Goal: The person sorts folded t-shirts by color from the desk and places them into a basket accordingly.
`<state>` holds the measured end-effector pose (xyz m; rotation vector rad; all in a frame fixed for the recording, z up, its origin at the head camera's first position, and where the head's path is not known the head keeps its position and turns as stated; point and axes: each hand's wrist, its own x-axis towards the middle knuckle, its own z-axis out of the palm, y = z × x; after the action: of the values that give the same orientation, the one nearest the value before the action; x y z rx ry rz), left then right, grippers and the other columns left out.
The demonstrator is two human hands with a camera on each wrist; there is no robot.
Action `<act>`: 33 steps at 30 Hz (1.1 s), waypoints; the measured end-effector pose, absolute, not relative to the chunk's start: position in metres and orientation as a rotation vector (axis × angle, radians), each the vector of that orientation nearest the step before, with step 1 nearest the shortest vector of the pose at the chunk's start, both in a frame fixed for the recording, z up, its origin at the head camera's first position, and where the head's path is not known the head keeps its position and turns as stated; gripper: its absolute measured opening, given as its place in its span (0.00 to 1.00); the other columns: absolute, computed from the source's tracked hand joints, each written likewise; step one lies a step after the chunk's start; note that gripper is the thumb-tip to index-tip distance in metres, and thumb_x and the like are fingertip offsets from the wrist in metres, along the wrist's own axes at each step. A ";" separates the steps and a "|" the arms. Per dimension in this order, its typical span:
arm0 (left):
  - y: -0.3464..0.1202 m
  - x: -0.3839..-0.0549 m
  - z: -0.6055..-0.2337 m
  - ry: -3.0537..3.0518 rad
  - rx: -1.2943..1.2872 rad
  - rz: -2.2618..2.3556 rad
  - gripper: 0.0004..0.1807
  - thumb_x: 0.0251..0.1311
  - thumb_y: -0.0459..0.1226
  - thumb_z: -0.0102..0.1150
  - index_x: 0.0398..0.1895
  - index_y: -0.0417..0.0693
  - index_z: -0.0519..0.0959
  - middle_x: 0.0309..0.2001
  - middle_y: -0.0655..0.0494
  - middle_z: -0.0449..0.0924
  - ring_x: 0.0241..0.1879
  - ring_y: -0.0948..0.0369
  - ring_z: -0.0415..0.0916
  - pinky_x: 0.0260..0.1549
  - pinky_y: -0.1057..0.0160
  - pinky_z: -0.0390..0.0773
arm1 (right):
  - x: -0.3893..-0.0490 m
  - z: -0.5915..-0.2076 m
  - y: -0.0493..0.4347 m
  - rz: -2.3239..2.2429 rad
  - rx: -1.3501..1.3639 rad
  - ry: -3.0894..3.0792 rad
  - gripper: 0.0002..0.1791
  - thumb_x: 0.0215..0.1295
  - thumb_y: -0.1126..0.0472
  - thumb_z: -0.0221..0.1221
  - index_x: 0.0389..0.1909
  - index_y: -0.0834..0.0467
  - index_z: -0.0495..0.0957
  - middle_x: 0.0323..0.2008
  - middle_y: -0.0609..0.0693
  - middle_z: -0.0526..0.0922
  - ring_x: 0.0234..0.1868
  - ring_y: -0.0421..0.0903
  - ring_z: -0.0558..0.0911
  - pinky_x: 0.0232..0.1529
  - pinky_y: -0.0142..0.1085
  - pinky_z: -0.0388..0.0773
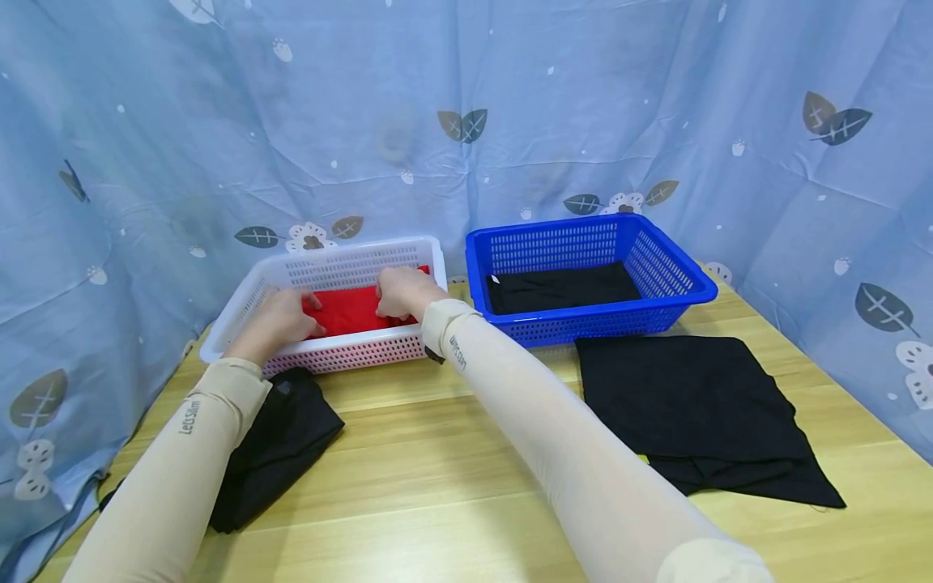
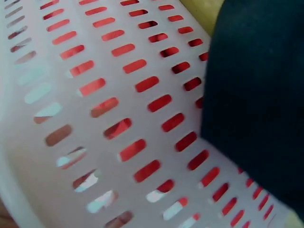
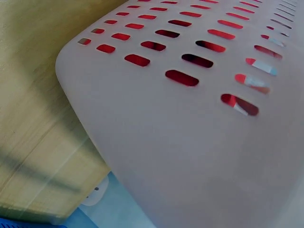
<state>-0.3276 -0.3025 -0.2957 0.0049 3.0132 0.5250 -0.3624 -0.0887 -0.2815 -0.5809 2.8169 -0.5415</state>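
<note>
A folded red cloth (image 1: 342,312) lies inside the white basket (image 1: 364,353), its colour showing through the slots in both wrist views. My left hand (image 1: 280,320) reaches over the near rim at the left end of the cloth, thumb and forefinger spread apart on it. At the cloth's right end is my right hand (image 1: 404,291), its fingers pointing down and bent against the red fabric. The right fingertips are partly hidden, so I cannot tell whether they pinch it. Both wrist views show mainly the slotted basket wall (image 2: 137,99), with neither hand's grip visible there.
A blue basket (image 1: 605,312) stands to the right, holding a folded black cloth (image 1: 561,287) with a small white tag. Another black cloth (image 1: 678,397) lies in front of it. Under my left forearm is a crumpled black cloth (image 1: 284,437). A blue curtain (image 1: 408,97) hangs behind the table.
</note>
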 end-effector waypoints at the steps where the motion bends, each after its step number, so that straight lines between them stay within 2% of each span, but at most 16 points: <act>1: -0.302 -0.327 -0.295 3.026 0.008 0.509 0.23 0.67 0.35 0.65 0.62 0.33 0.79 0.62 0.27 0.74 0.64 0.35 0.63 0.68 0.34 0.72 | -0.362 -0.281 -0.089 -0.526 -0.590 2.840 0.06 0.78 0.57 0.61 0.37 0.52 0.78 0.31 0.45 0.77 0.31 0.42 0.77 0.38 0.33 0.75; 4: -0.301 -0.327 -0.293 3.047 0.025 0.481 0.21 0.68 0.36 0.63 0.59 0.32 0.81 0.60 0.27 0.77 0.62 0.35 0.66 0.66 0.36 0.74 | -0.360 -0.279 -0.090 -0.529 -0.605 2.895 0.15 0.77 0.60 0.59 0.26 0.51 0.72 0.24 0.44 0.71 0.30 0.41 0.72 0.37 0.35 0.71; 6: -0.301 -0.327 -0.292 3.042 0.028 0.488 0.20 0.70 0.37 0.62 0.59 0.32 0.81 0.60 0.28 0.79 0.61 0.36 0.70 0.65 0.37 0.76 | -0.359 -0.279 -0.091 -0.568 -0.609 2.882 0.16 0.77 0.59 0.60 0.25 0.50 0.71 0.23 0.44 0.72 0.29 0.41 0.73 0.38 0.35 0.72; 9: -0.303 -0.327 -0.291 3.017 0.009 0.508 0.21 0.73 0.39 0.60 0.61 0.31 0.79 0.61 0.27 0.78 0.61 0.36 0.70 0.64 0.37 0.77 | -0.357 -0.279 -0.092 -0.617 -0.640 2.844 0.10 0.77 0.57 0.62 0.32 0.51 0.78 0.29 0.45 0.81 0.30 0.40 0.83 0.42 0.34 0.77; 12: -0.305 -0.326 -0.290 2.991 0.003 0.507 0.23 0.74 0.40 0.60 0.63 0.31 0.78 0.62 0.27 0.76 0.61 0.36 0.70 0.63 0.38 0.78 | -0.355 -0.281 -0.093 -0.628 -0.635 2.792 0.06 0.77 0.54 0.64 0.43 0.52 0.82 0.40 0.46 0.86 0.35 0.42 0.88 0.46 0.34 0.81; 15: -0.307 -0.325 -0.291 2.977 0.029 0.487 0.24 0.76 0.41 0.58 0.64 0.31 0.77 0.62 0.27 0.77 0.60 0.36 0.70 0.63 0.37 0.78 | -0.353 -0.281 -0.095 -0.597 -0.602 2.776 0.09 0.77 0.52 0.64 0.49 0.52 0.81 0.47 0.47 0.85 0.40 0.42 0.85 0.45 0.33 0.82; 20: -0.309 -0.322 -0.291 2.983 0.091 0.427 0.24 0.79 0.42 0.54 0.66 0.30 0.76 0.61 0.27 0.78 0.58 0.35 0.72 0.63 0.36 0.78 | -0.351 -0.281 -0.096 -0.510 -0.579 2.784 0.09 0.79 0.51 0.62 0.49 0.51 0.82 0.48 0.46 0.85 0.43 0.42 0.81 0.44 0.33 0.80; 27: -0.309 -0.319 -0.290 2.979 0.074 0.437 0.29 0.79 0.46 0.56 0.70 0.30 0.72 0.63 0.27 0.76 0.60 0.35 0.72 0.63 0.37 0.79 | -0.347 -0.281 -0.094 -0.416 -0.618 2.806 0.10 0.81 0.50 0.59 0.51 0.50 0.83 0.51 0.45 0.86 0.48 0.42 0.80 0.55 0.37 0.80; 33: -0.308 -0.313 -0.289 2.975 0.089 0.473 0.31 0.78 0.47 0.57 0.70 0.30 0.72 0.61 0.28 0.78 0.59 0.35 0.74 0.63 0.37 0.80 | -0.339 -0.280 -0.097 -0.341 -0.694 2.805 0.13 0.81 0.50 0.59 0.59 0.48 0.82 0.57 0.44 0.86 0.54 0.42 0.81 0.63 0.40 0.79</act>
<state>-0.3135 -0.3079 -0.2891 0.0890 2.9748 0.4734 -0.3389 -0.0973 -0.2803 -0.6935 2.8047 -0.3409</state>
